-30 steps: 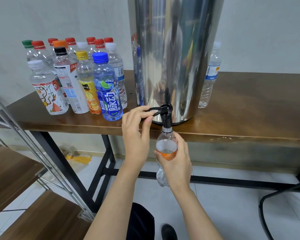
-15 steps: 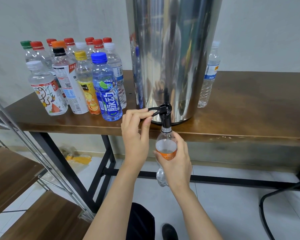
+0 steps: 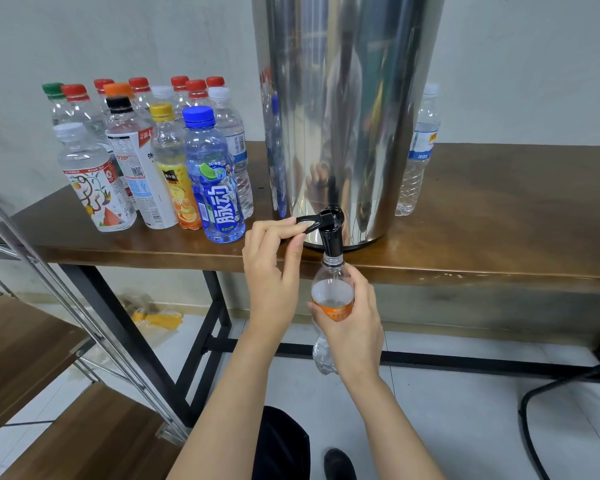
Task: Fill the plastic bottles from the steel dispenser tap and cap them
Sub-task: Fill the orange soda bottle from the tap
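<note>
Plastic bottle (image 3: 331,292), head view: orange label, no cap, held up under black tap (image 3: 332,237), neck touching spout, just below table edge. Water shows inside, up near top of label. Right hand (image 3: 355,327) wraps round bottle, fingers curled on label. Left hand (image 3: 274,271) pinches tap lever (image 3: 307,221) between thumb and fingers. Tap sticks out from bottom of steel dispenser (image 3: 343,116), standing on brown table (image 3: 499,220). Bunch of capped bottles (image 3: 146,161) stands left of dispenser. White-capped bottle (image 3: 418,157) stands right of it. Wooden shelves (image 3: 25,341) at lower left.
</note>
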